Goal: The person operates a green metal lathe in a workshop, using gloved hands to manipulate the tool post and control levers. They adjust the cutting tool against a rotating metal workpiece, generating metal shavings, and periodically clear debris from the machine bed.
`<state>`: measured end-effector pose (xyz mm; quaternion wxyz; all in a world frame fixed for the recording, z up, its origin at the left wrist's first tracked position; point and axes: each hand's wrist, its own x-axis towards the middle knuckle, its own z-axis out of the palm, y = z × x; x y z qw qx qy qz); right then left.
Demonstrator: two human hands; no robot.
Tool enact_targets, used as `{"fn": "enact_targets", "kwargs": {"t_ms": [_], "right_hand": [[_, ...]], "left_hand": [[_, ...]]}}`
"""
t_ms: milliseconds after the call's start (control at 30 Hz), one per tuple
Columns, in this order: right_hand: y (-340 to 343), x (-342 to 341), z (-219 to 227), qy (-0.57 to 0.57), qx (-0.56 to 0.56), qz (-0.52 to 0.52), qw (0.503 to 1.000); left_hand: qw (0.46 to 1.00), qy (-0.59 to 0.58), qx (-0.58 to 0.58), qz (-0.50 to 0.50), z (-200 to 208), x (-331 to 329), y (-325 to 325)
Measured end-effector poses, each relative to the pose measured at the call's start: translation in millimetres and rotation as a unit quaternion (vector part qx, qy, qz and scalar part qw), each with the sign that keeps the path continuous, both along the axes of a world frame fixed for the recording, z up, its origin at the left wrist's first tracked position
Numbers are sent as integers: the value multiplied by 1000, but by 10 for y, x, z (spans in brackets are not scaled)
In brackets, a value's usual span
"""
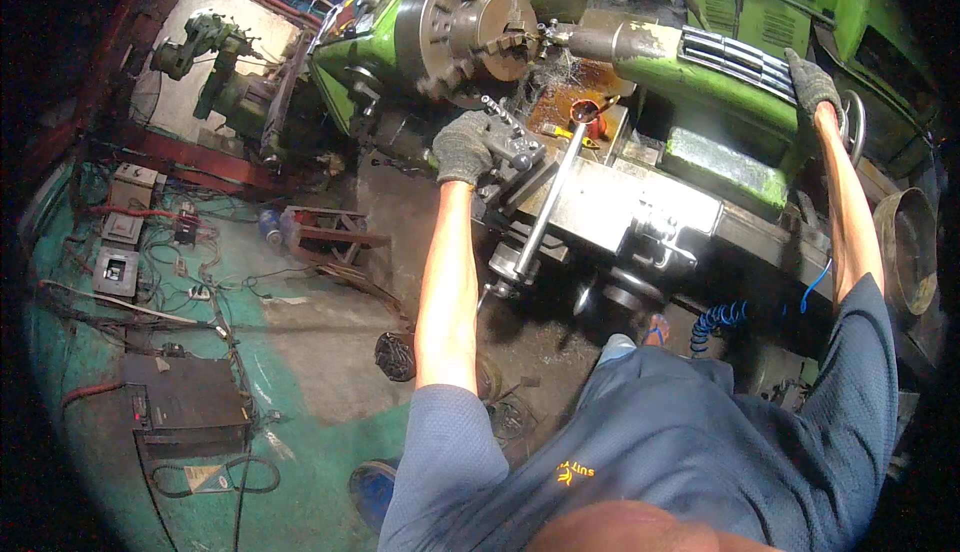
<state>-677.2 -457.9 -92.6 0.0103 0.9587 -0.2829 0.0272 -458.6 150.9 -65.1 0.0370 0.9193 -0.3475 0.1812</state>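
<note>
Near the left hand [464,148] sit a red cup [576,112] and brush [591,142].

Cluttered machine shop, worn green floor [320,452], patchy light.
Green paint gives way to a bare grey patch [340,377] mid-floor; cables [205,277] tangle across the left side, a grey box [115,272] among them near the left edge. Dark flat-topped unit [195,397] toward near-left corner, looped belt [277,474] just nearer the near edge. Rusty metal frame [335,232] farther back. Red-brown beam [205,159] at the far-left edge; beyond it, a smaller green machine [205,62] against a bright pale surface [215,2], floor or wall unclear. Green louvred panel [775,27], far right. Far-left corner in deep shadow.
</note>
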Motion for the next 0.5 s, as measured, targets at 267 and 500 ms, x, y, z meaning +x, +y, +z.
{"fn": "enact_targets", "kwargs": {"t_ms": [267, 500], "right_hand": [[-133, -7, -109, -34, -9, 24, 999], [-45, 35, -25, -12, 30, -25, 999]], "left_hand": [[999, -12, -29, -29, -102, 117, 52], [999, 33, -8, 15, -84, 94, 33]]}}
